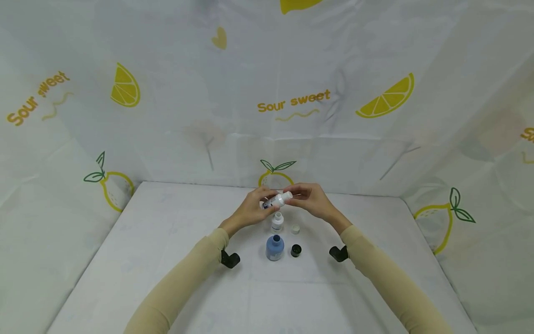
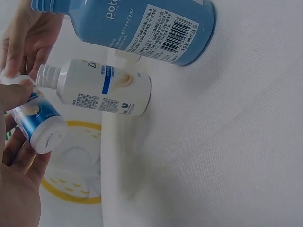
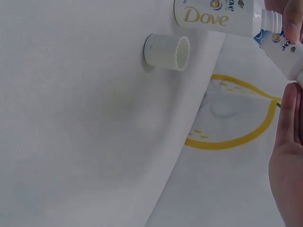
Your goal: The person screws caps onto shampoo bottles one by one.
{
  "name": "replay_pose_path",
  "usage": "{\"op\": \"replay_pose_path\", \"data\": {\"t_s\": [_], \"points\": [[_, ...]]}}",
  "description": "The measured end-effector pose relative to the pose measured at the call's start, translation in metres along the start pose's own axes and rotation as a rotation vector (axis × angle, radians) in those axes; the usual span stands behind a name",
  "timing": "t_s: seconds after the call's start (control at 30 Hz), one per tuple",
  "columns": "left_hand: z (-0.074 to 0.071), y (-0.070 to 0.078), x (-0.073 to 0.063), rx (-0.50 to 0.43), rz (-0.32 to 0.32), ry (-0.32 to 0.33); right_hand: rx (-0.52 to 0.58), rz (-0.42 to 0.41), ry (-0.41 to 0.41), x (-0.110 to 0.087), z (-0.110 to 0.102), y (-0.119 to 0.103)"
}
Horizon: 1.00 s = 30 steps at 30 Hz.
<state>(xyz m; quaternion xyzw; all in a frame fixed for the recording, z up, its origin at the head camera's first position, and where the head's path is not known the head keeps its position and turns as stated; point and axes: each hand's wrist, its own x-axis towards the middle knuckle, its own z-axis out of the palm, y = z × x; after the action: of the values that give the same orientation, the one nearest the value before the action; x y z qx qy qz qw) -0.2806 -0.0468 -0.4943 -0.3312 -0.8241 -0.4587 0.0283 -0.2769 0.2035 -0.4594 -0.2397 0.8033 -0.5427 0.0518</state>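
My left hand [image 1: 251,208] grips a small white and blue Dove bottle [image 2: 39,115], held tilted above the table with its capped end toward the right. At that end my right hand [image 1: 314,200] pinches the white bottle cap [image 1: 287,196] between thumb and fingers. Just below the hands stands a white Dove bottle [image 1: 277,222], upright, its threaded neck bare. Nearer the body is a larger blue bottle [image 1: 275,249], also uncapped. To the right of these two bottles lie a loose white cap [image 3: 165,52] and a black cap [image 1: 296,250].
A white cloth covers the table [image 1: 167,260], and its back edge meets a hanging curtain [image 1: 175,116] printed with lemons close behind the hands. Black wrist mounts [image 1: 230,259] jut inward from both sleeves, low over the table.
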Motion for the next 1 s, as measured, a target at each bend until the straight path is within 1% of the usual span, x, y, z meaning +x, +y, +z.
{"op": "replay_pose_path", "data": {"t_s": [0.17,0.3,0.47,0.77,1.0], "points": [[-0.0001,0.0002,-0.0003,-0.002,0.003,0.002,-0.056,0.012,0.034,0.001,0.0032,0.0025],[0.0007,-0.001,0.0001,0.001,0.001,0.003,-0.079,0.023,0.057,0.0016,0.005,0.0044],[0.0008,-0.0021,0.0002,0.005,-0.006,-0.005,-0.077,0.039,0.065,0.0025,0.0062,0.0032],[0.0009,-0.0008,-0.0008,0.012,0.008,0.001,-0.069,0.042,0.08,0.0032,0.0072,0.002],[0.0011,-0.0009,-0.0003,0.01,0.009,-0.004,-0.086,0.05,0.092,0.0034,0.0092,0.0023]]}}
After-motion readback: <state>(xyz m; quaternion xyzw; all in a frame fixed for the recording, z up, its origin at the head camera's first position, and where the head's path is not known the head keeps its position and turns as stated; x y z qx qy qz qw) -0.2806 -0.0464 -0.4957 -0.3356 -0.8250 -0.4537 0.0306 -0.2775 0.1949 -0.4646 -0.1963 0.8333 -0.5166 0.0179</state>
